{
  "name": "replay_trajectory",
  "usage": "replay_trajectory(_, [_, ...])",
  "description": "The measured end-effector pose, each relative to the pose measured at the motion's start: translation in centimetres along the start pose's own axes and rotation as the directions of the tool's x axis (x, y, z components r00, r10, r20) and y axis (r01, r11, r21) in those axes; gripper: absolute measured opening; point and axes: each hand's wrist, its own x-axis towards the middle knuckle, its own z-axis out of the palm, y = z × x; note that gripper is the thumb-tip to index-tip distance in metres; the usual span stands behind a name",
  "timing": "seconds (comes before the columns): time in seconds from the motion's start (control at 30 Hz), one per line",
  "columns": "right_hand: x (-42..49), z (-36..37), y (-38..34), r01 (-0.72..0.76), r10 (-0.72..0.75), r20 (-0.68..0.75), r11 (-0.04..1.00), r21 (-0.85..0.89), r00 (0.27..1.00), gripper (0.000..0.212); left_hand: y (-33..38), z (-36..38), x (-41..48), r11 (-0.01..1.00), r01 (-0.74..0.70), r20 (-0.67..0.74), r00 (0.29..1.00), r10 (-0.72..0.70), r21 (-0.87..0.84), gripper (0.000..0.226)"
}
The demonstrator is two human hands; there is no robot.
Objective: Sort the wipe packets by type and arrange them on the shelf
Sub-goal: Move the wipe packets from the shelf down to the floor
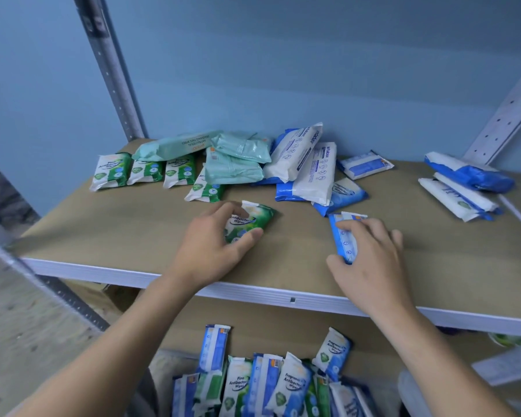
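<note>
While both hands work at once, the likeliest slip is a mis-sort. The left hand [211, 248] curls thumb and fingers round a green pine antibacterial packet [253, 219] at mid-frame. The right hand [370, 254] grasps a blue packet [345, 236] just right of centre, thumb at its near end and fingers draped over its face. Both packets lie on the shelf board [118, 230], the blue one nearer the white front lip [253, 288], where a careless shove could tip it onto the mixed packets [268, 380] at the bottom of the frame. Sliding the green one toward the green row [145, 171] at upper left may nudge the mint-green packs [235, 164] that overlap the row's last packet. The white-and-blue antabax packs [307, 164] leaning together above centre look ready to slump if bumped. Blue packets come in more than one print, which invites confusion with the blue stack [463, 188] at far right. Fingers hide most of the held blue packet's label, and the small print blurs. Whatever holds the lower packets is cut off, and a greenish object [506, 340] under the shelf at lower right is unreadable.
</note>
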Motion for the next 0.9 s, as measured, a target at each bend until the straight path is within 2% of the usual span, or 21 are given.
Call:
replay_trajectory(0.17, [-0.6, -0.1, -0.4, 0.103, -0.106, 0.046, 0.993, 0.064, 0.993, 0.058, 0.6, 1.9, 1.0, 0.993, 0.031, -0.005, 1.000, -0.031, 0.111, 0.053])
replay_trajectory(0.23, [-0.5, 0.2, -0.2, 0.103, -0.107, 0.037, 0.990, 0.100, 0.994, 0.058, 0.6, 2.5, 1.1, 0.972, 0.048, 0.039, 0.998, -0.058, 0.230, 0.060])
replay_trajectory(0.3, [-0.4, 0.7, 0.1, 0.093, -0.097, 0.048, 0.992, 0.085, 0.994, 0.058, 0.5, 3.2, 1.1, 0.923, 0.010, 0.060, 0.998, -0.035, 0.385, 0.062])
replay_trajectory(0.37, [-0.2, 1.3, 0.4, 0.097, -0.098, 0.069, 0.995, 0.027, 0.993, 0.056, 0.2, 3.6, 1.2, 0.908, -0.013, 0.066, 0.998, -0.016, 0.418, 0.059])
replay_trajectory(0.5, [-0.6, 1.4, 0.6, 0.172, -0.165, 0.096, 0.982, -0.073, 0.982, 0.052, 0.3, 3.3, 0.8, 0.937, -0.019, 0.083, 0.997, -0.010, 0.348, 0.049])
replay_trajectory(0.67, [-3.5, 0.3, 0.2, 0.226, -0.219, 0.132, 0.973, -0.048, 0.967, 0.050, 1.8, 3.2, -1.9, 0.970, -0.017, 0.079, 0.997, -0.003, 0.244, 0.045])
replay_trajectory(0.9, [-9.0, -0.9, -0.8, 0.272, -0.266, 0.077, 0.958, -0.091, 0.961, 0.051, 4.6, 3.6, -7.9, 1.000, -0.006, -0.025, 1.000, 0.006, 0.005, 0.046])
